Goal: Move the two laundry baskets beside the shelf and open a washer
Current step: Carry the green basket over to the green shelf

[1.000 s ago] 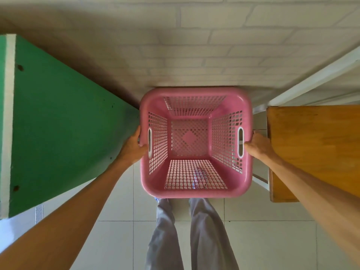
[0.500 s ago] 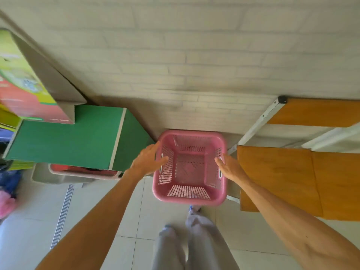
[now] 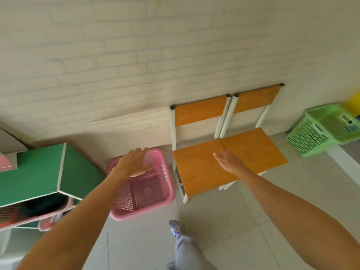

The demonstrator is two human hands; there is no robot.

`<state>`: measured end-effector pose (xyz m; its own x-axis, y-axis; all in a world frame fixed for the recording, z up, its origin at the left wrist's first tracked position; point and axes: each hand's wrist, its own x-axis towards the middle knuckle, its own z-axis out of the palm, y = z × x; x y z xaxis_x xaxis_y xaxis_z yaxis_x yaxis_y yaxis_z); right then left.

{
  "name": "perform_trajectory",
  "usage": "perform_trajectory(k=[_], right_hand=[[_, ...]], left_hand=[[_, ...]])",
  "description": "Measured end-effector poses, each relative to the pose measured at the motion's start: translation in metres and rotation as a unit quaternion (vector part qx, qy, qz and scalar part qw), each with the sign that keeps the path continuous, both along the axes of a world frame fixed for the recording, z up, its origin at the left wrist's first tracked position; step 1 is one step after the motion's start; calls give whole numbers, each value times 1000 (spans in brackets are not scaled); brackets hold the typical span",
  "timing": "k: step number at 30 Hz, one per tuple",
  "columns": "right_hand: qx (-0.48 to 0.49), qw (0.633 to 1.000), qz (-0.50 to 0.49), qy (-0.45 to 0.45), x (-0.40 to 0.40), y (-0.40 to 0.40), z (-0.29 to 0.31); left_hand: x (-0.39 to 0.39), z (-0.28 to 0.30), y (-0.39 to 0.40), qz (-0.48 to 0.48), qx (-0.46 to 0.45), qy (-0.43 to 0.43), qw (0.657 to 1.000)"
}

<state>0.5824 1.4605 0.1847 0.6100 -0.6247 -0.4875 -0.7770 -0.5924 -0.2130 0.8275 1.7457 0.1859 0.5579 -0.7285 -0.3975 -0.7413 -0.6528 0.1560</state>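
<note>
Two baskets in the head view, the only view on record. Pink laundry basket (image 3: 145, 189) stands on the tiled floor (image 3: 224, 221), upright, mouth up, empty. It sits in the gap between the green shelf (image 3: 46, 170) on its left and the orange-seated chairs (image 3: 224, 162) on its right, back edge close to the brick wall (image 3: 136, 65). Judged: this is its intended spot beside the shelf, tucked in where it blocks no walkway.

Green laundry basket (image 3: 319, 131) is at far right, well apart from the shelf, tilted in the wide-angle picture; what it rests on is unclear. Judged: second basket not yet moved. No washer visible in frame.

Left hand (image 3: 134, 163): grip fully open, fingers spread and flat, palm down, over the pink basket's far rim. Image is motion-blurred; cannot tell whether the palm brushes the rim or is just above it. Holds nothing.

Right hand (image 3: 228, 160): grip open, fingers extended together, over the nearer chair seat. Touching nothing that I can make out; holds nothing.

Both forearms reach forward and one shoe (image 3: 175, 228) points toward the chairs. Judged: first placement complete; roughly a third of the task done. Next move likely calls for a turn to the right toward the green basket, taking it by both side handles.
</note>
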Motion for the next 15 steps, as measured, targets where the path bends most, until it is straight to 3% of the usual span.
perform_trajectory(k=[8,15], right_hand=[[-48,983,-170,-55,-189,-130,37],[-71,957,-278,-28,-361,-274,48]], left_hand=[[-105,44,-188,-118,-9,-28,993],[-248,38,-393,-170,-65,-4,983]])
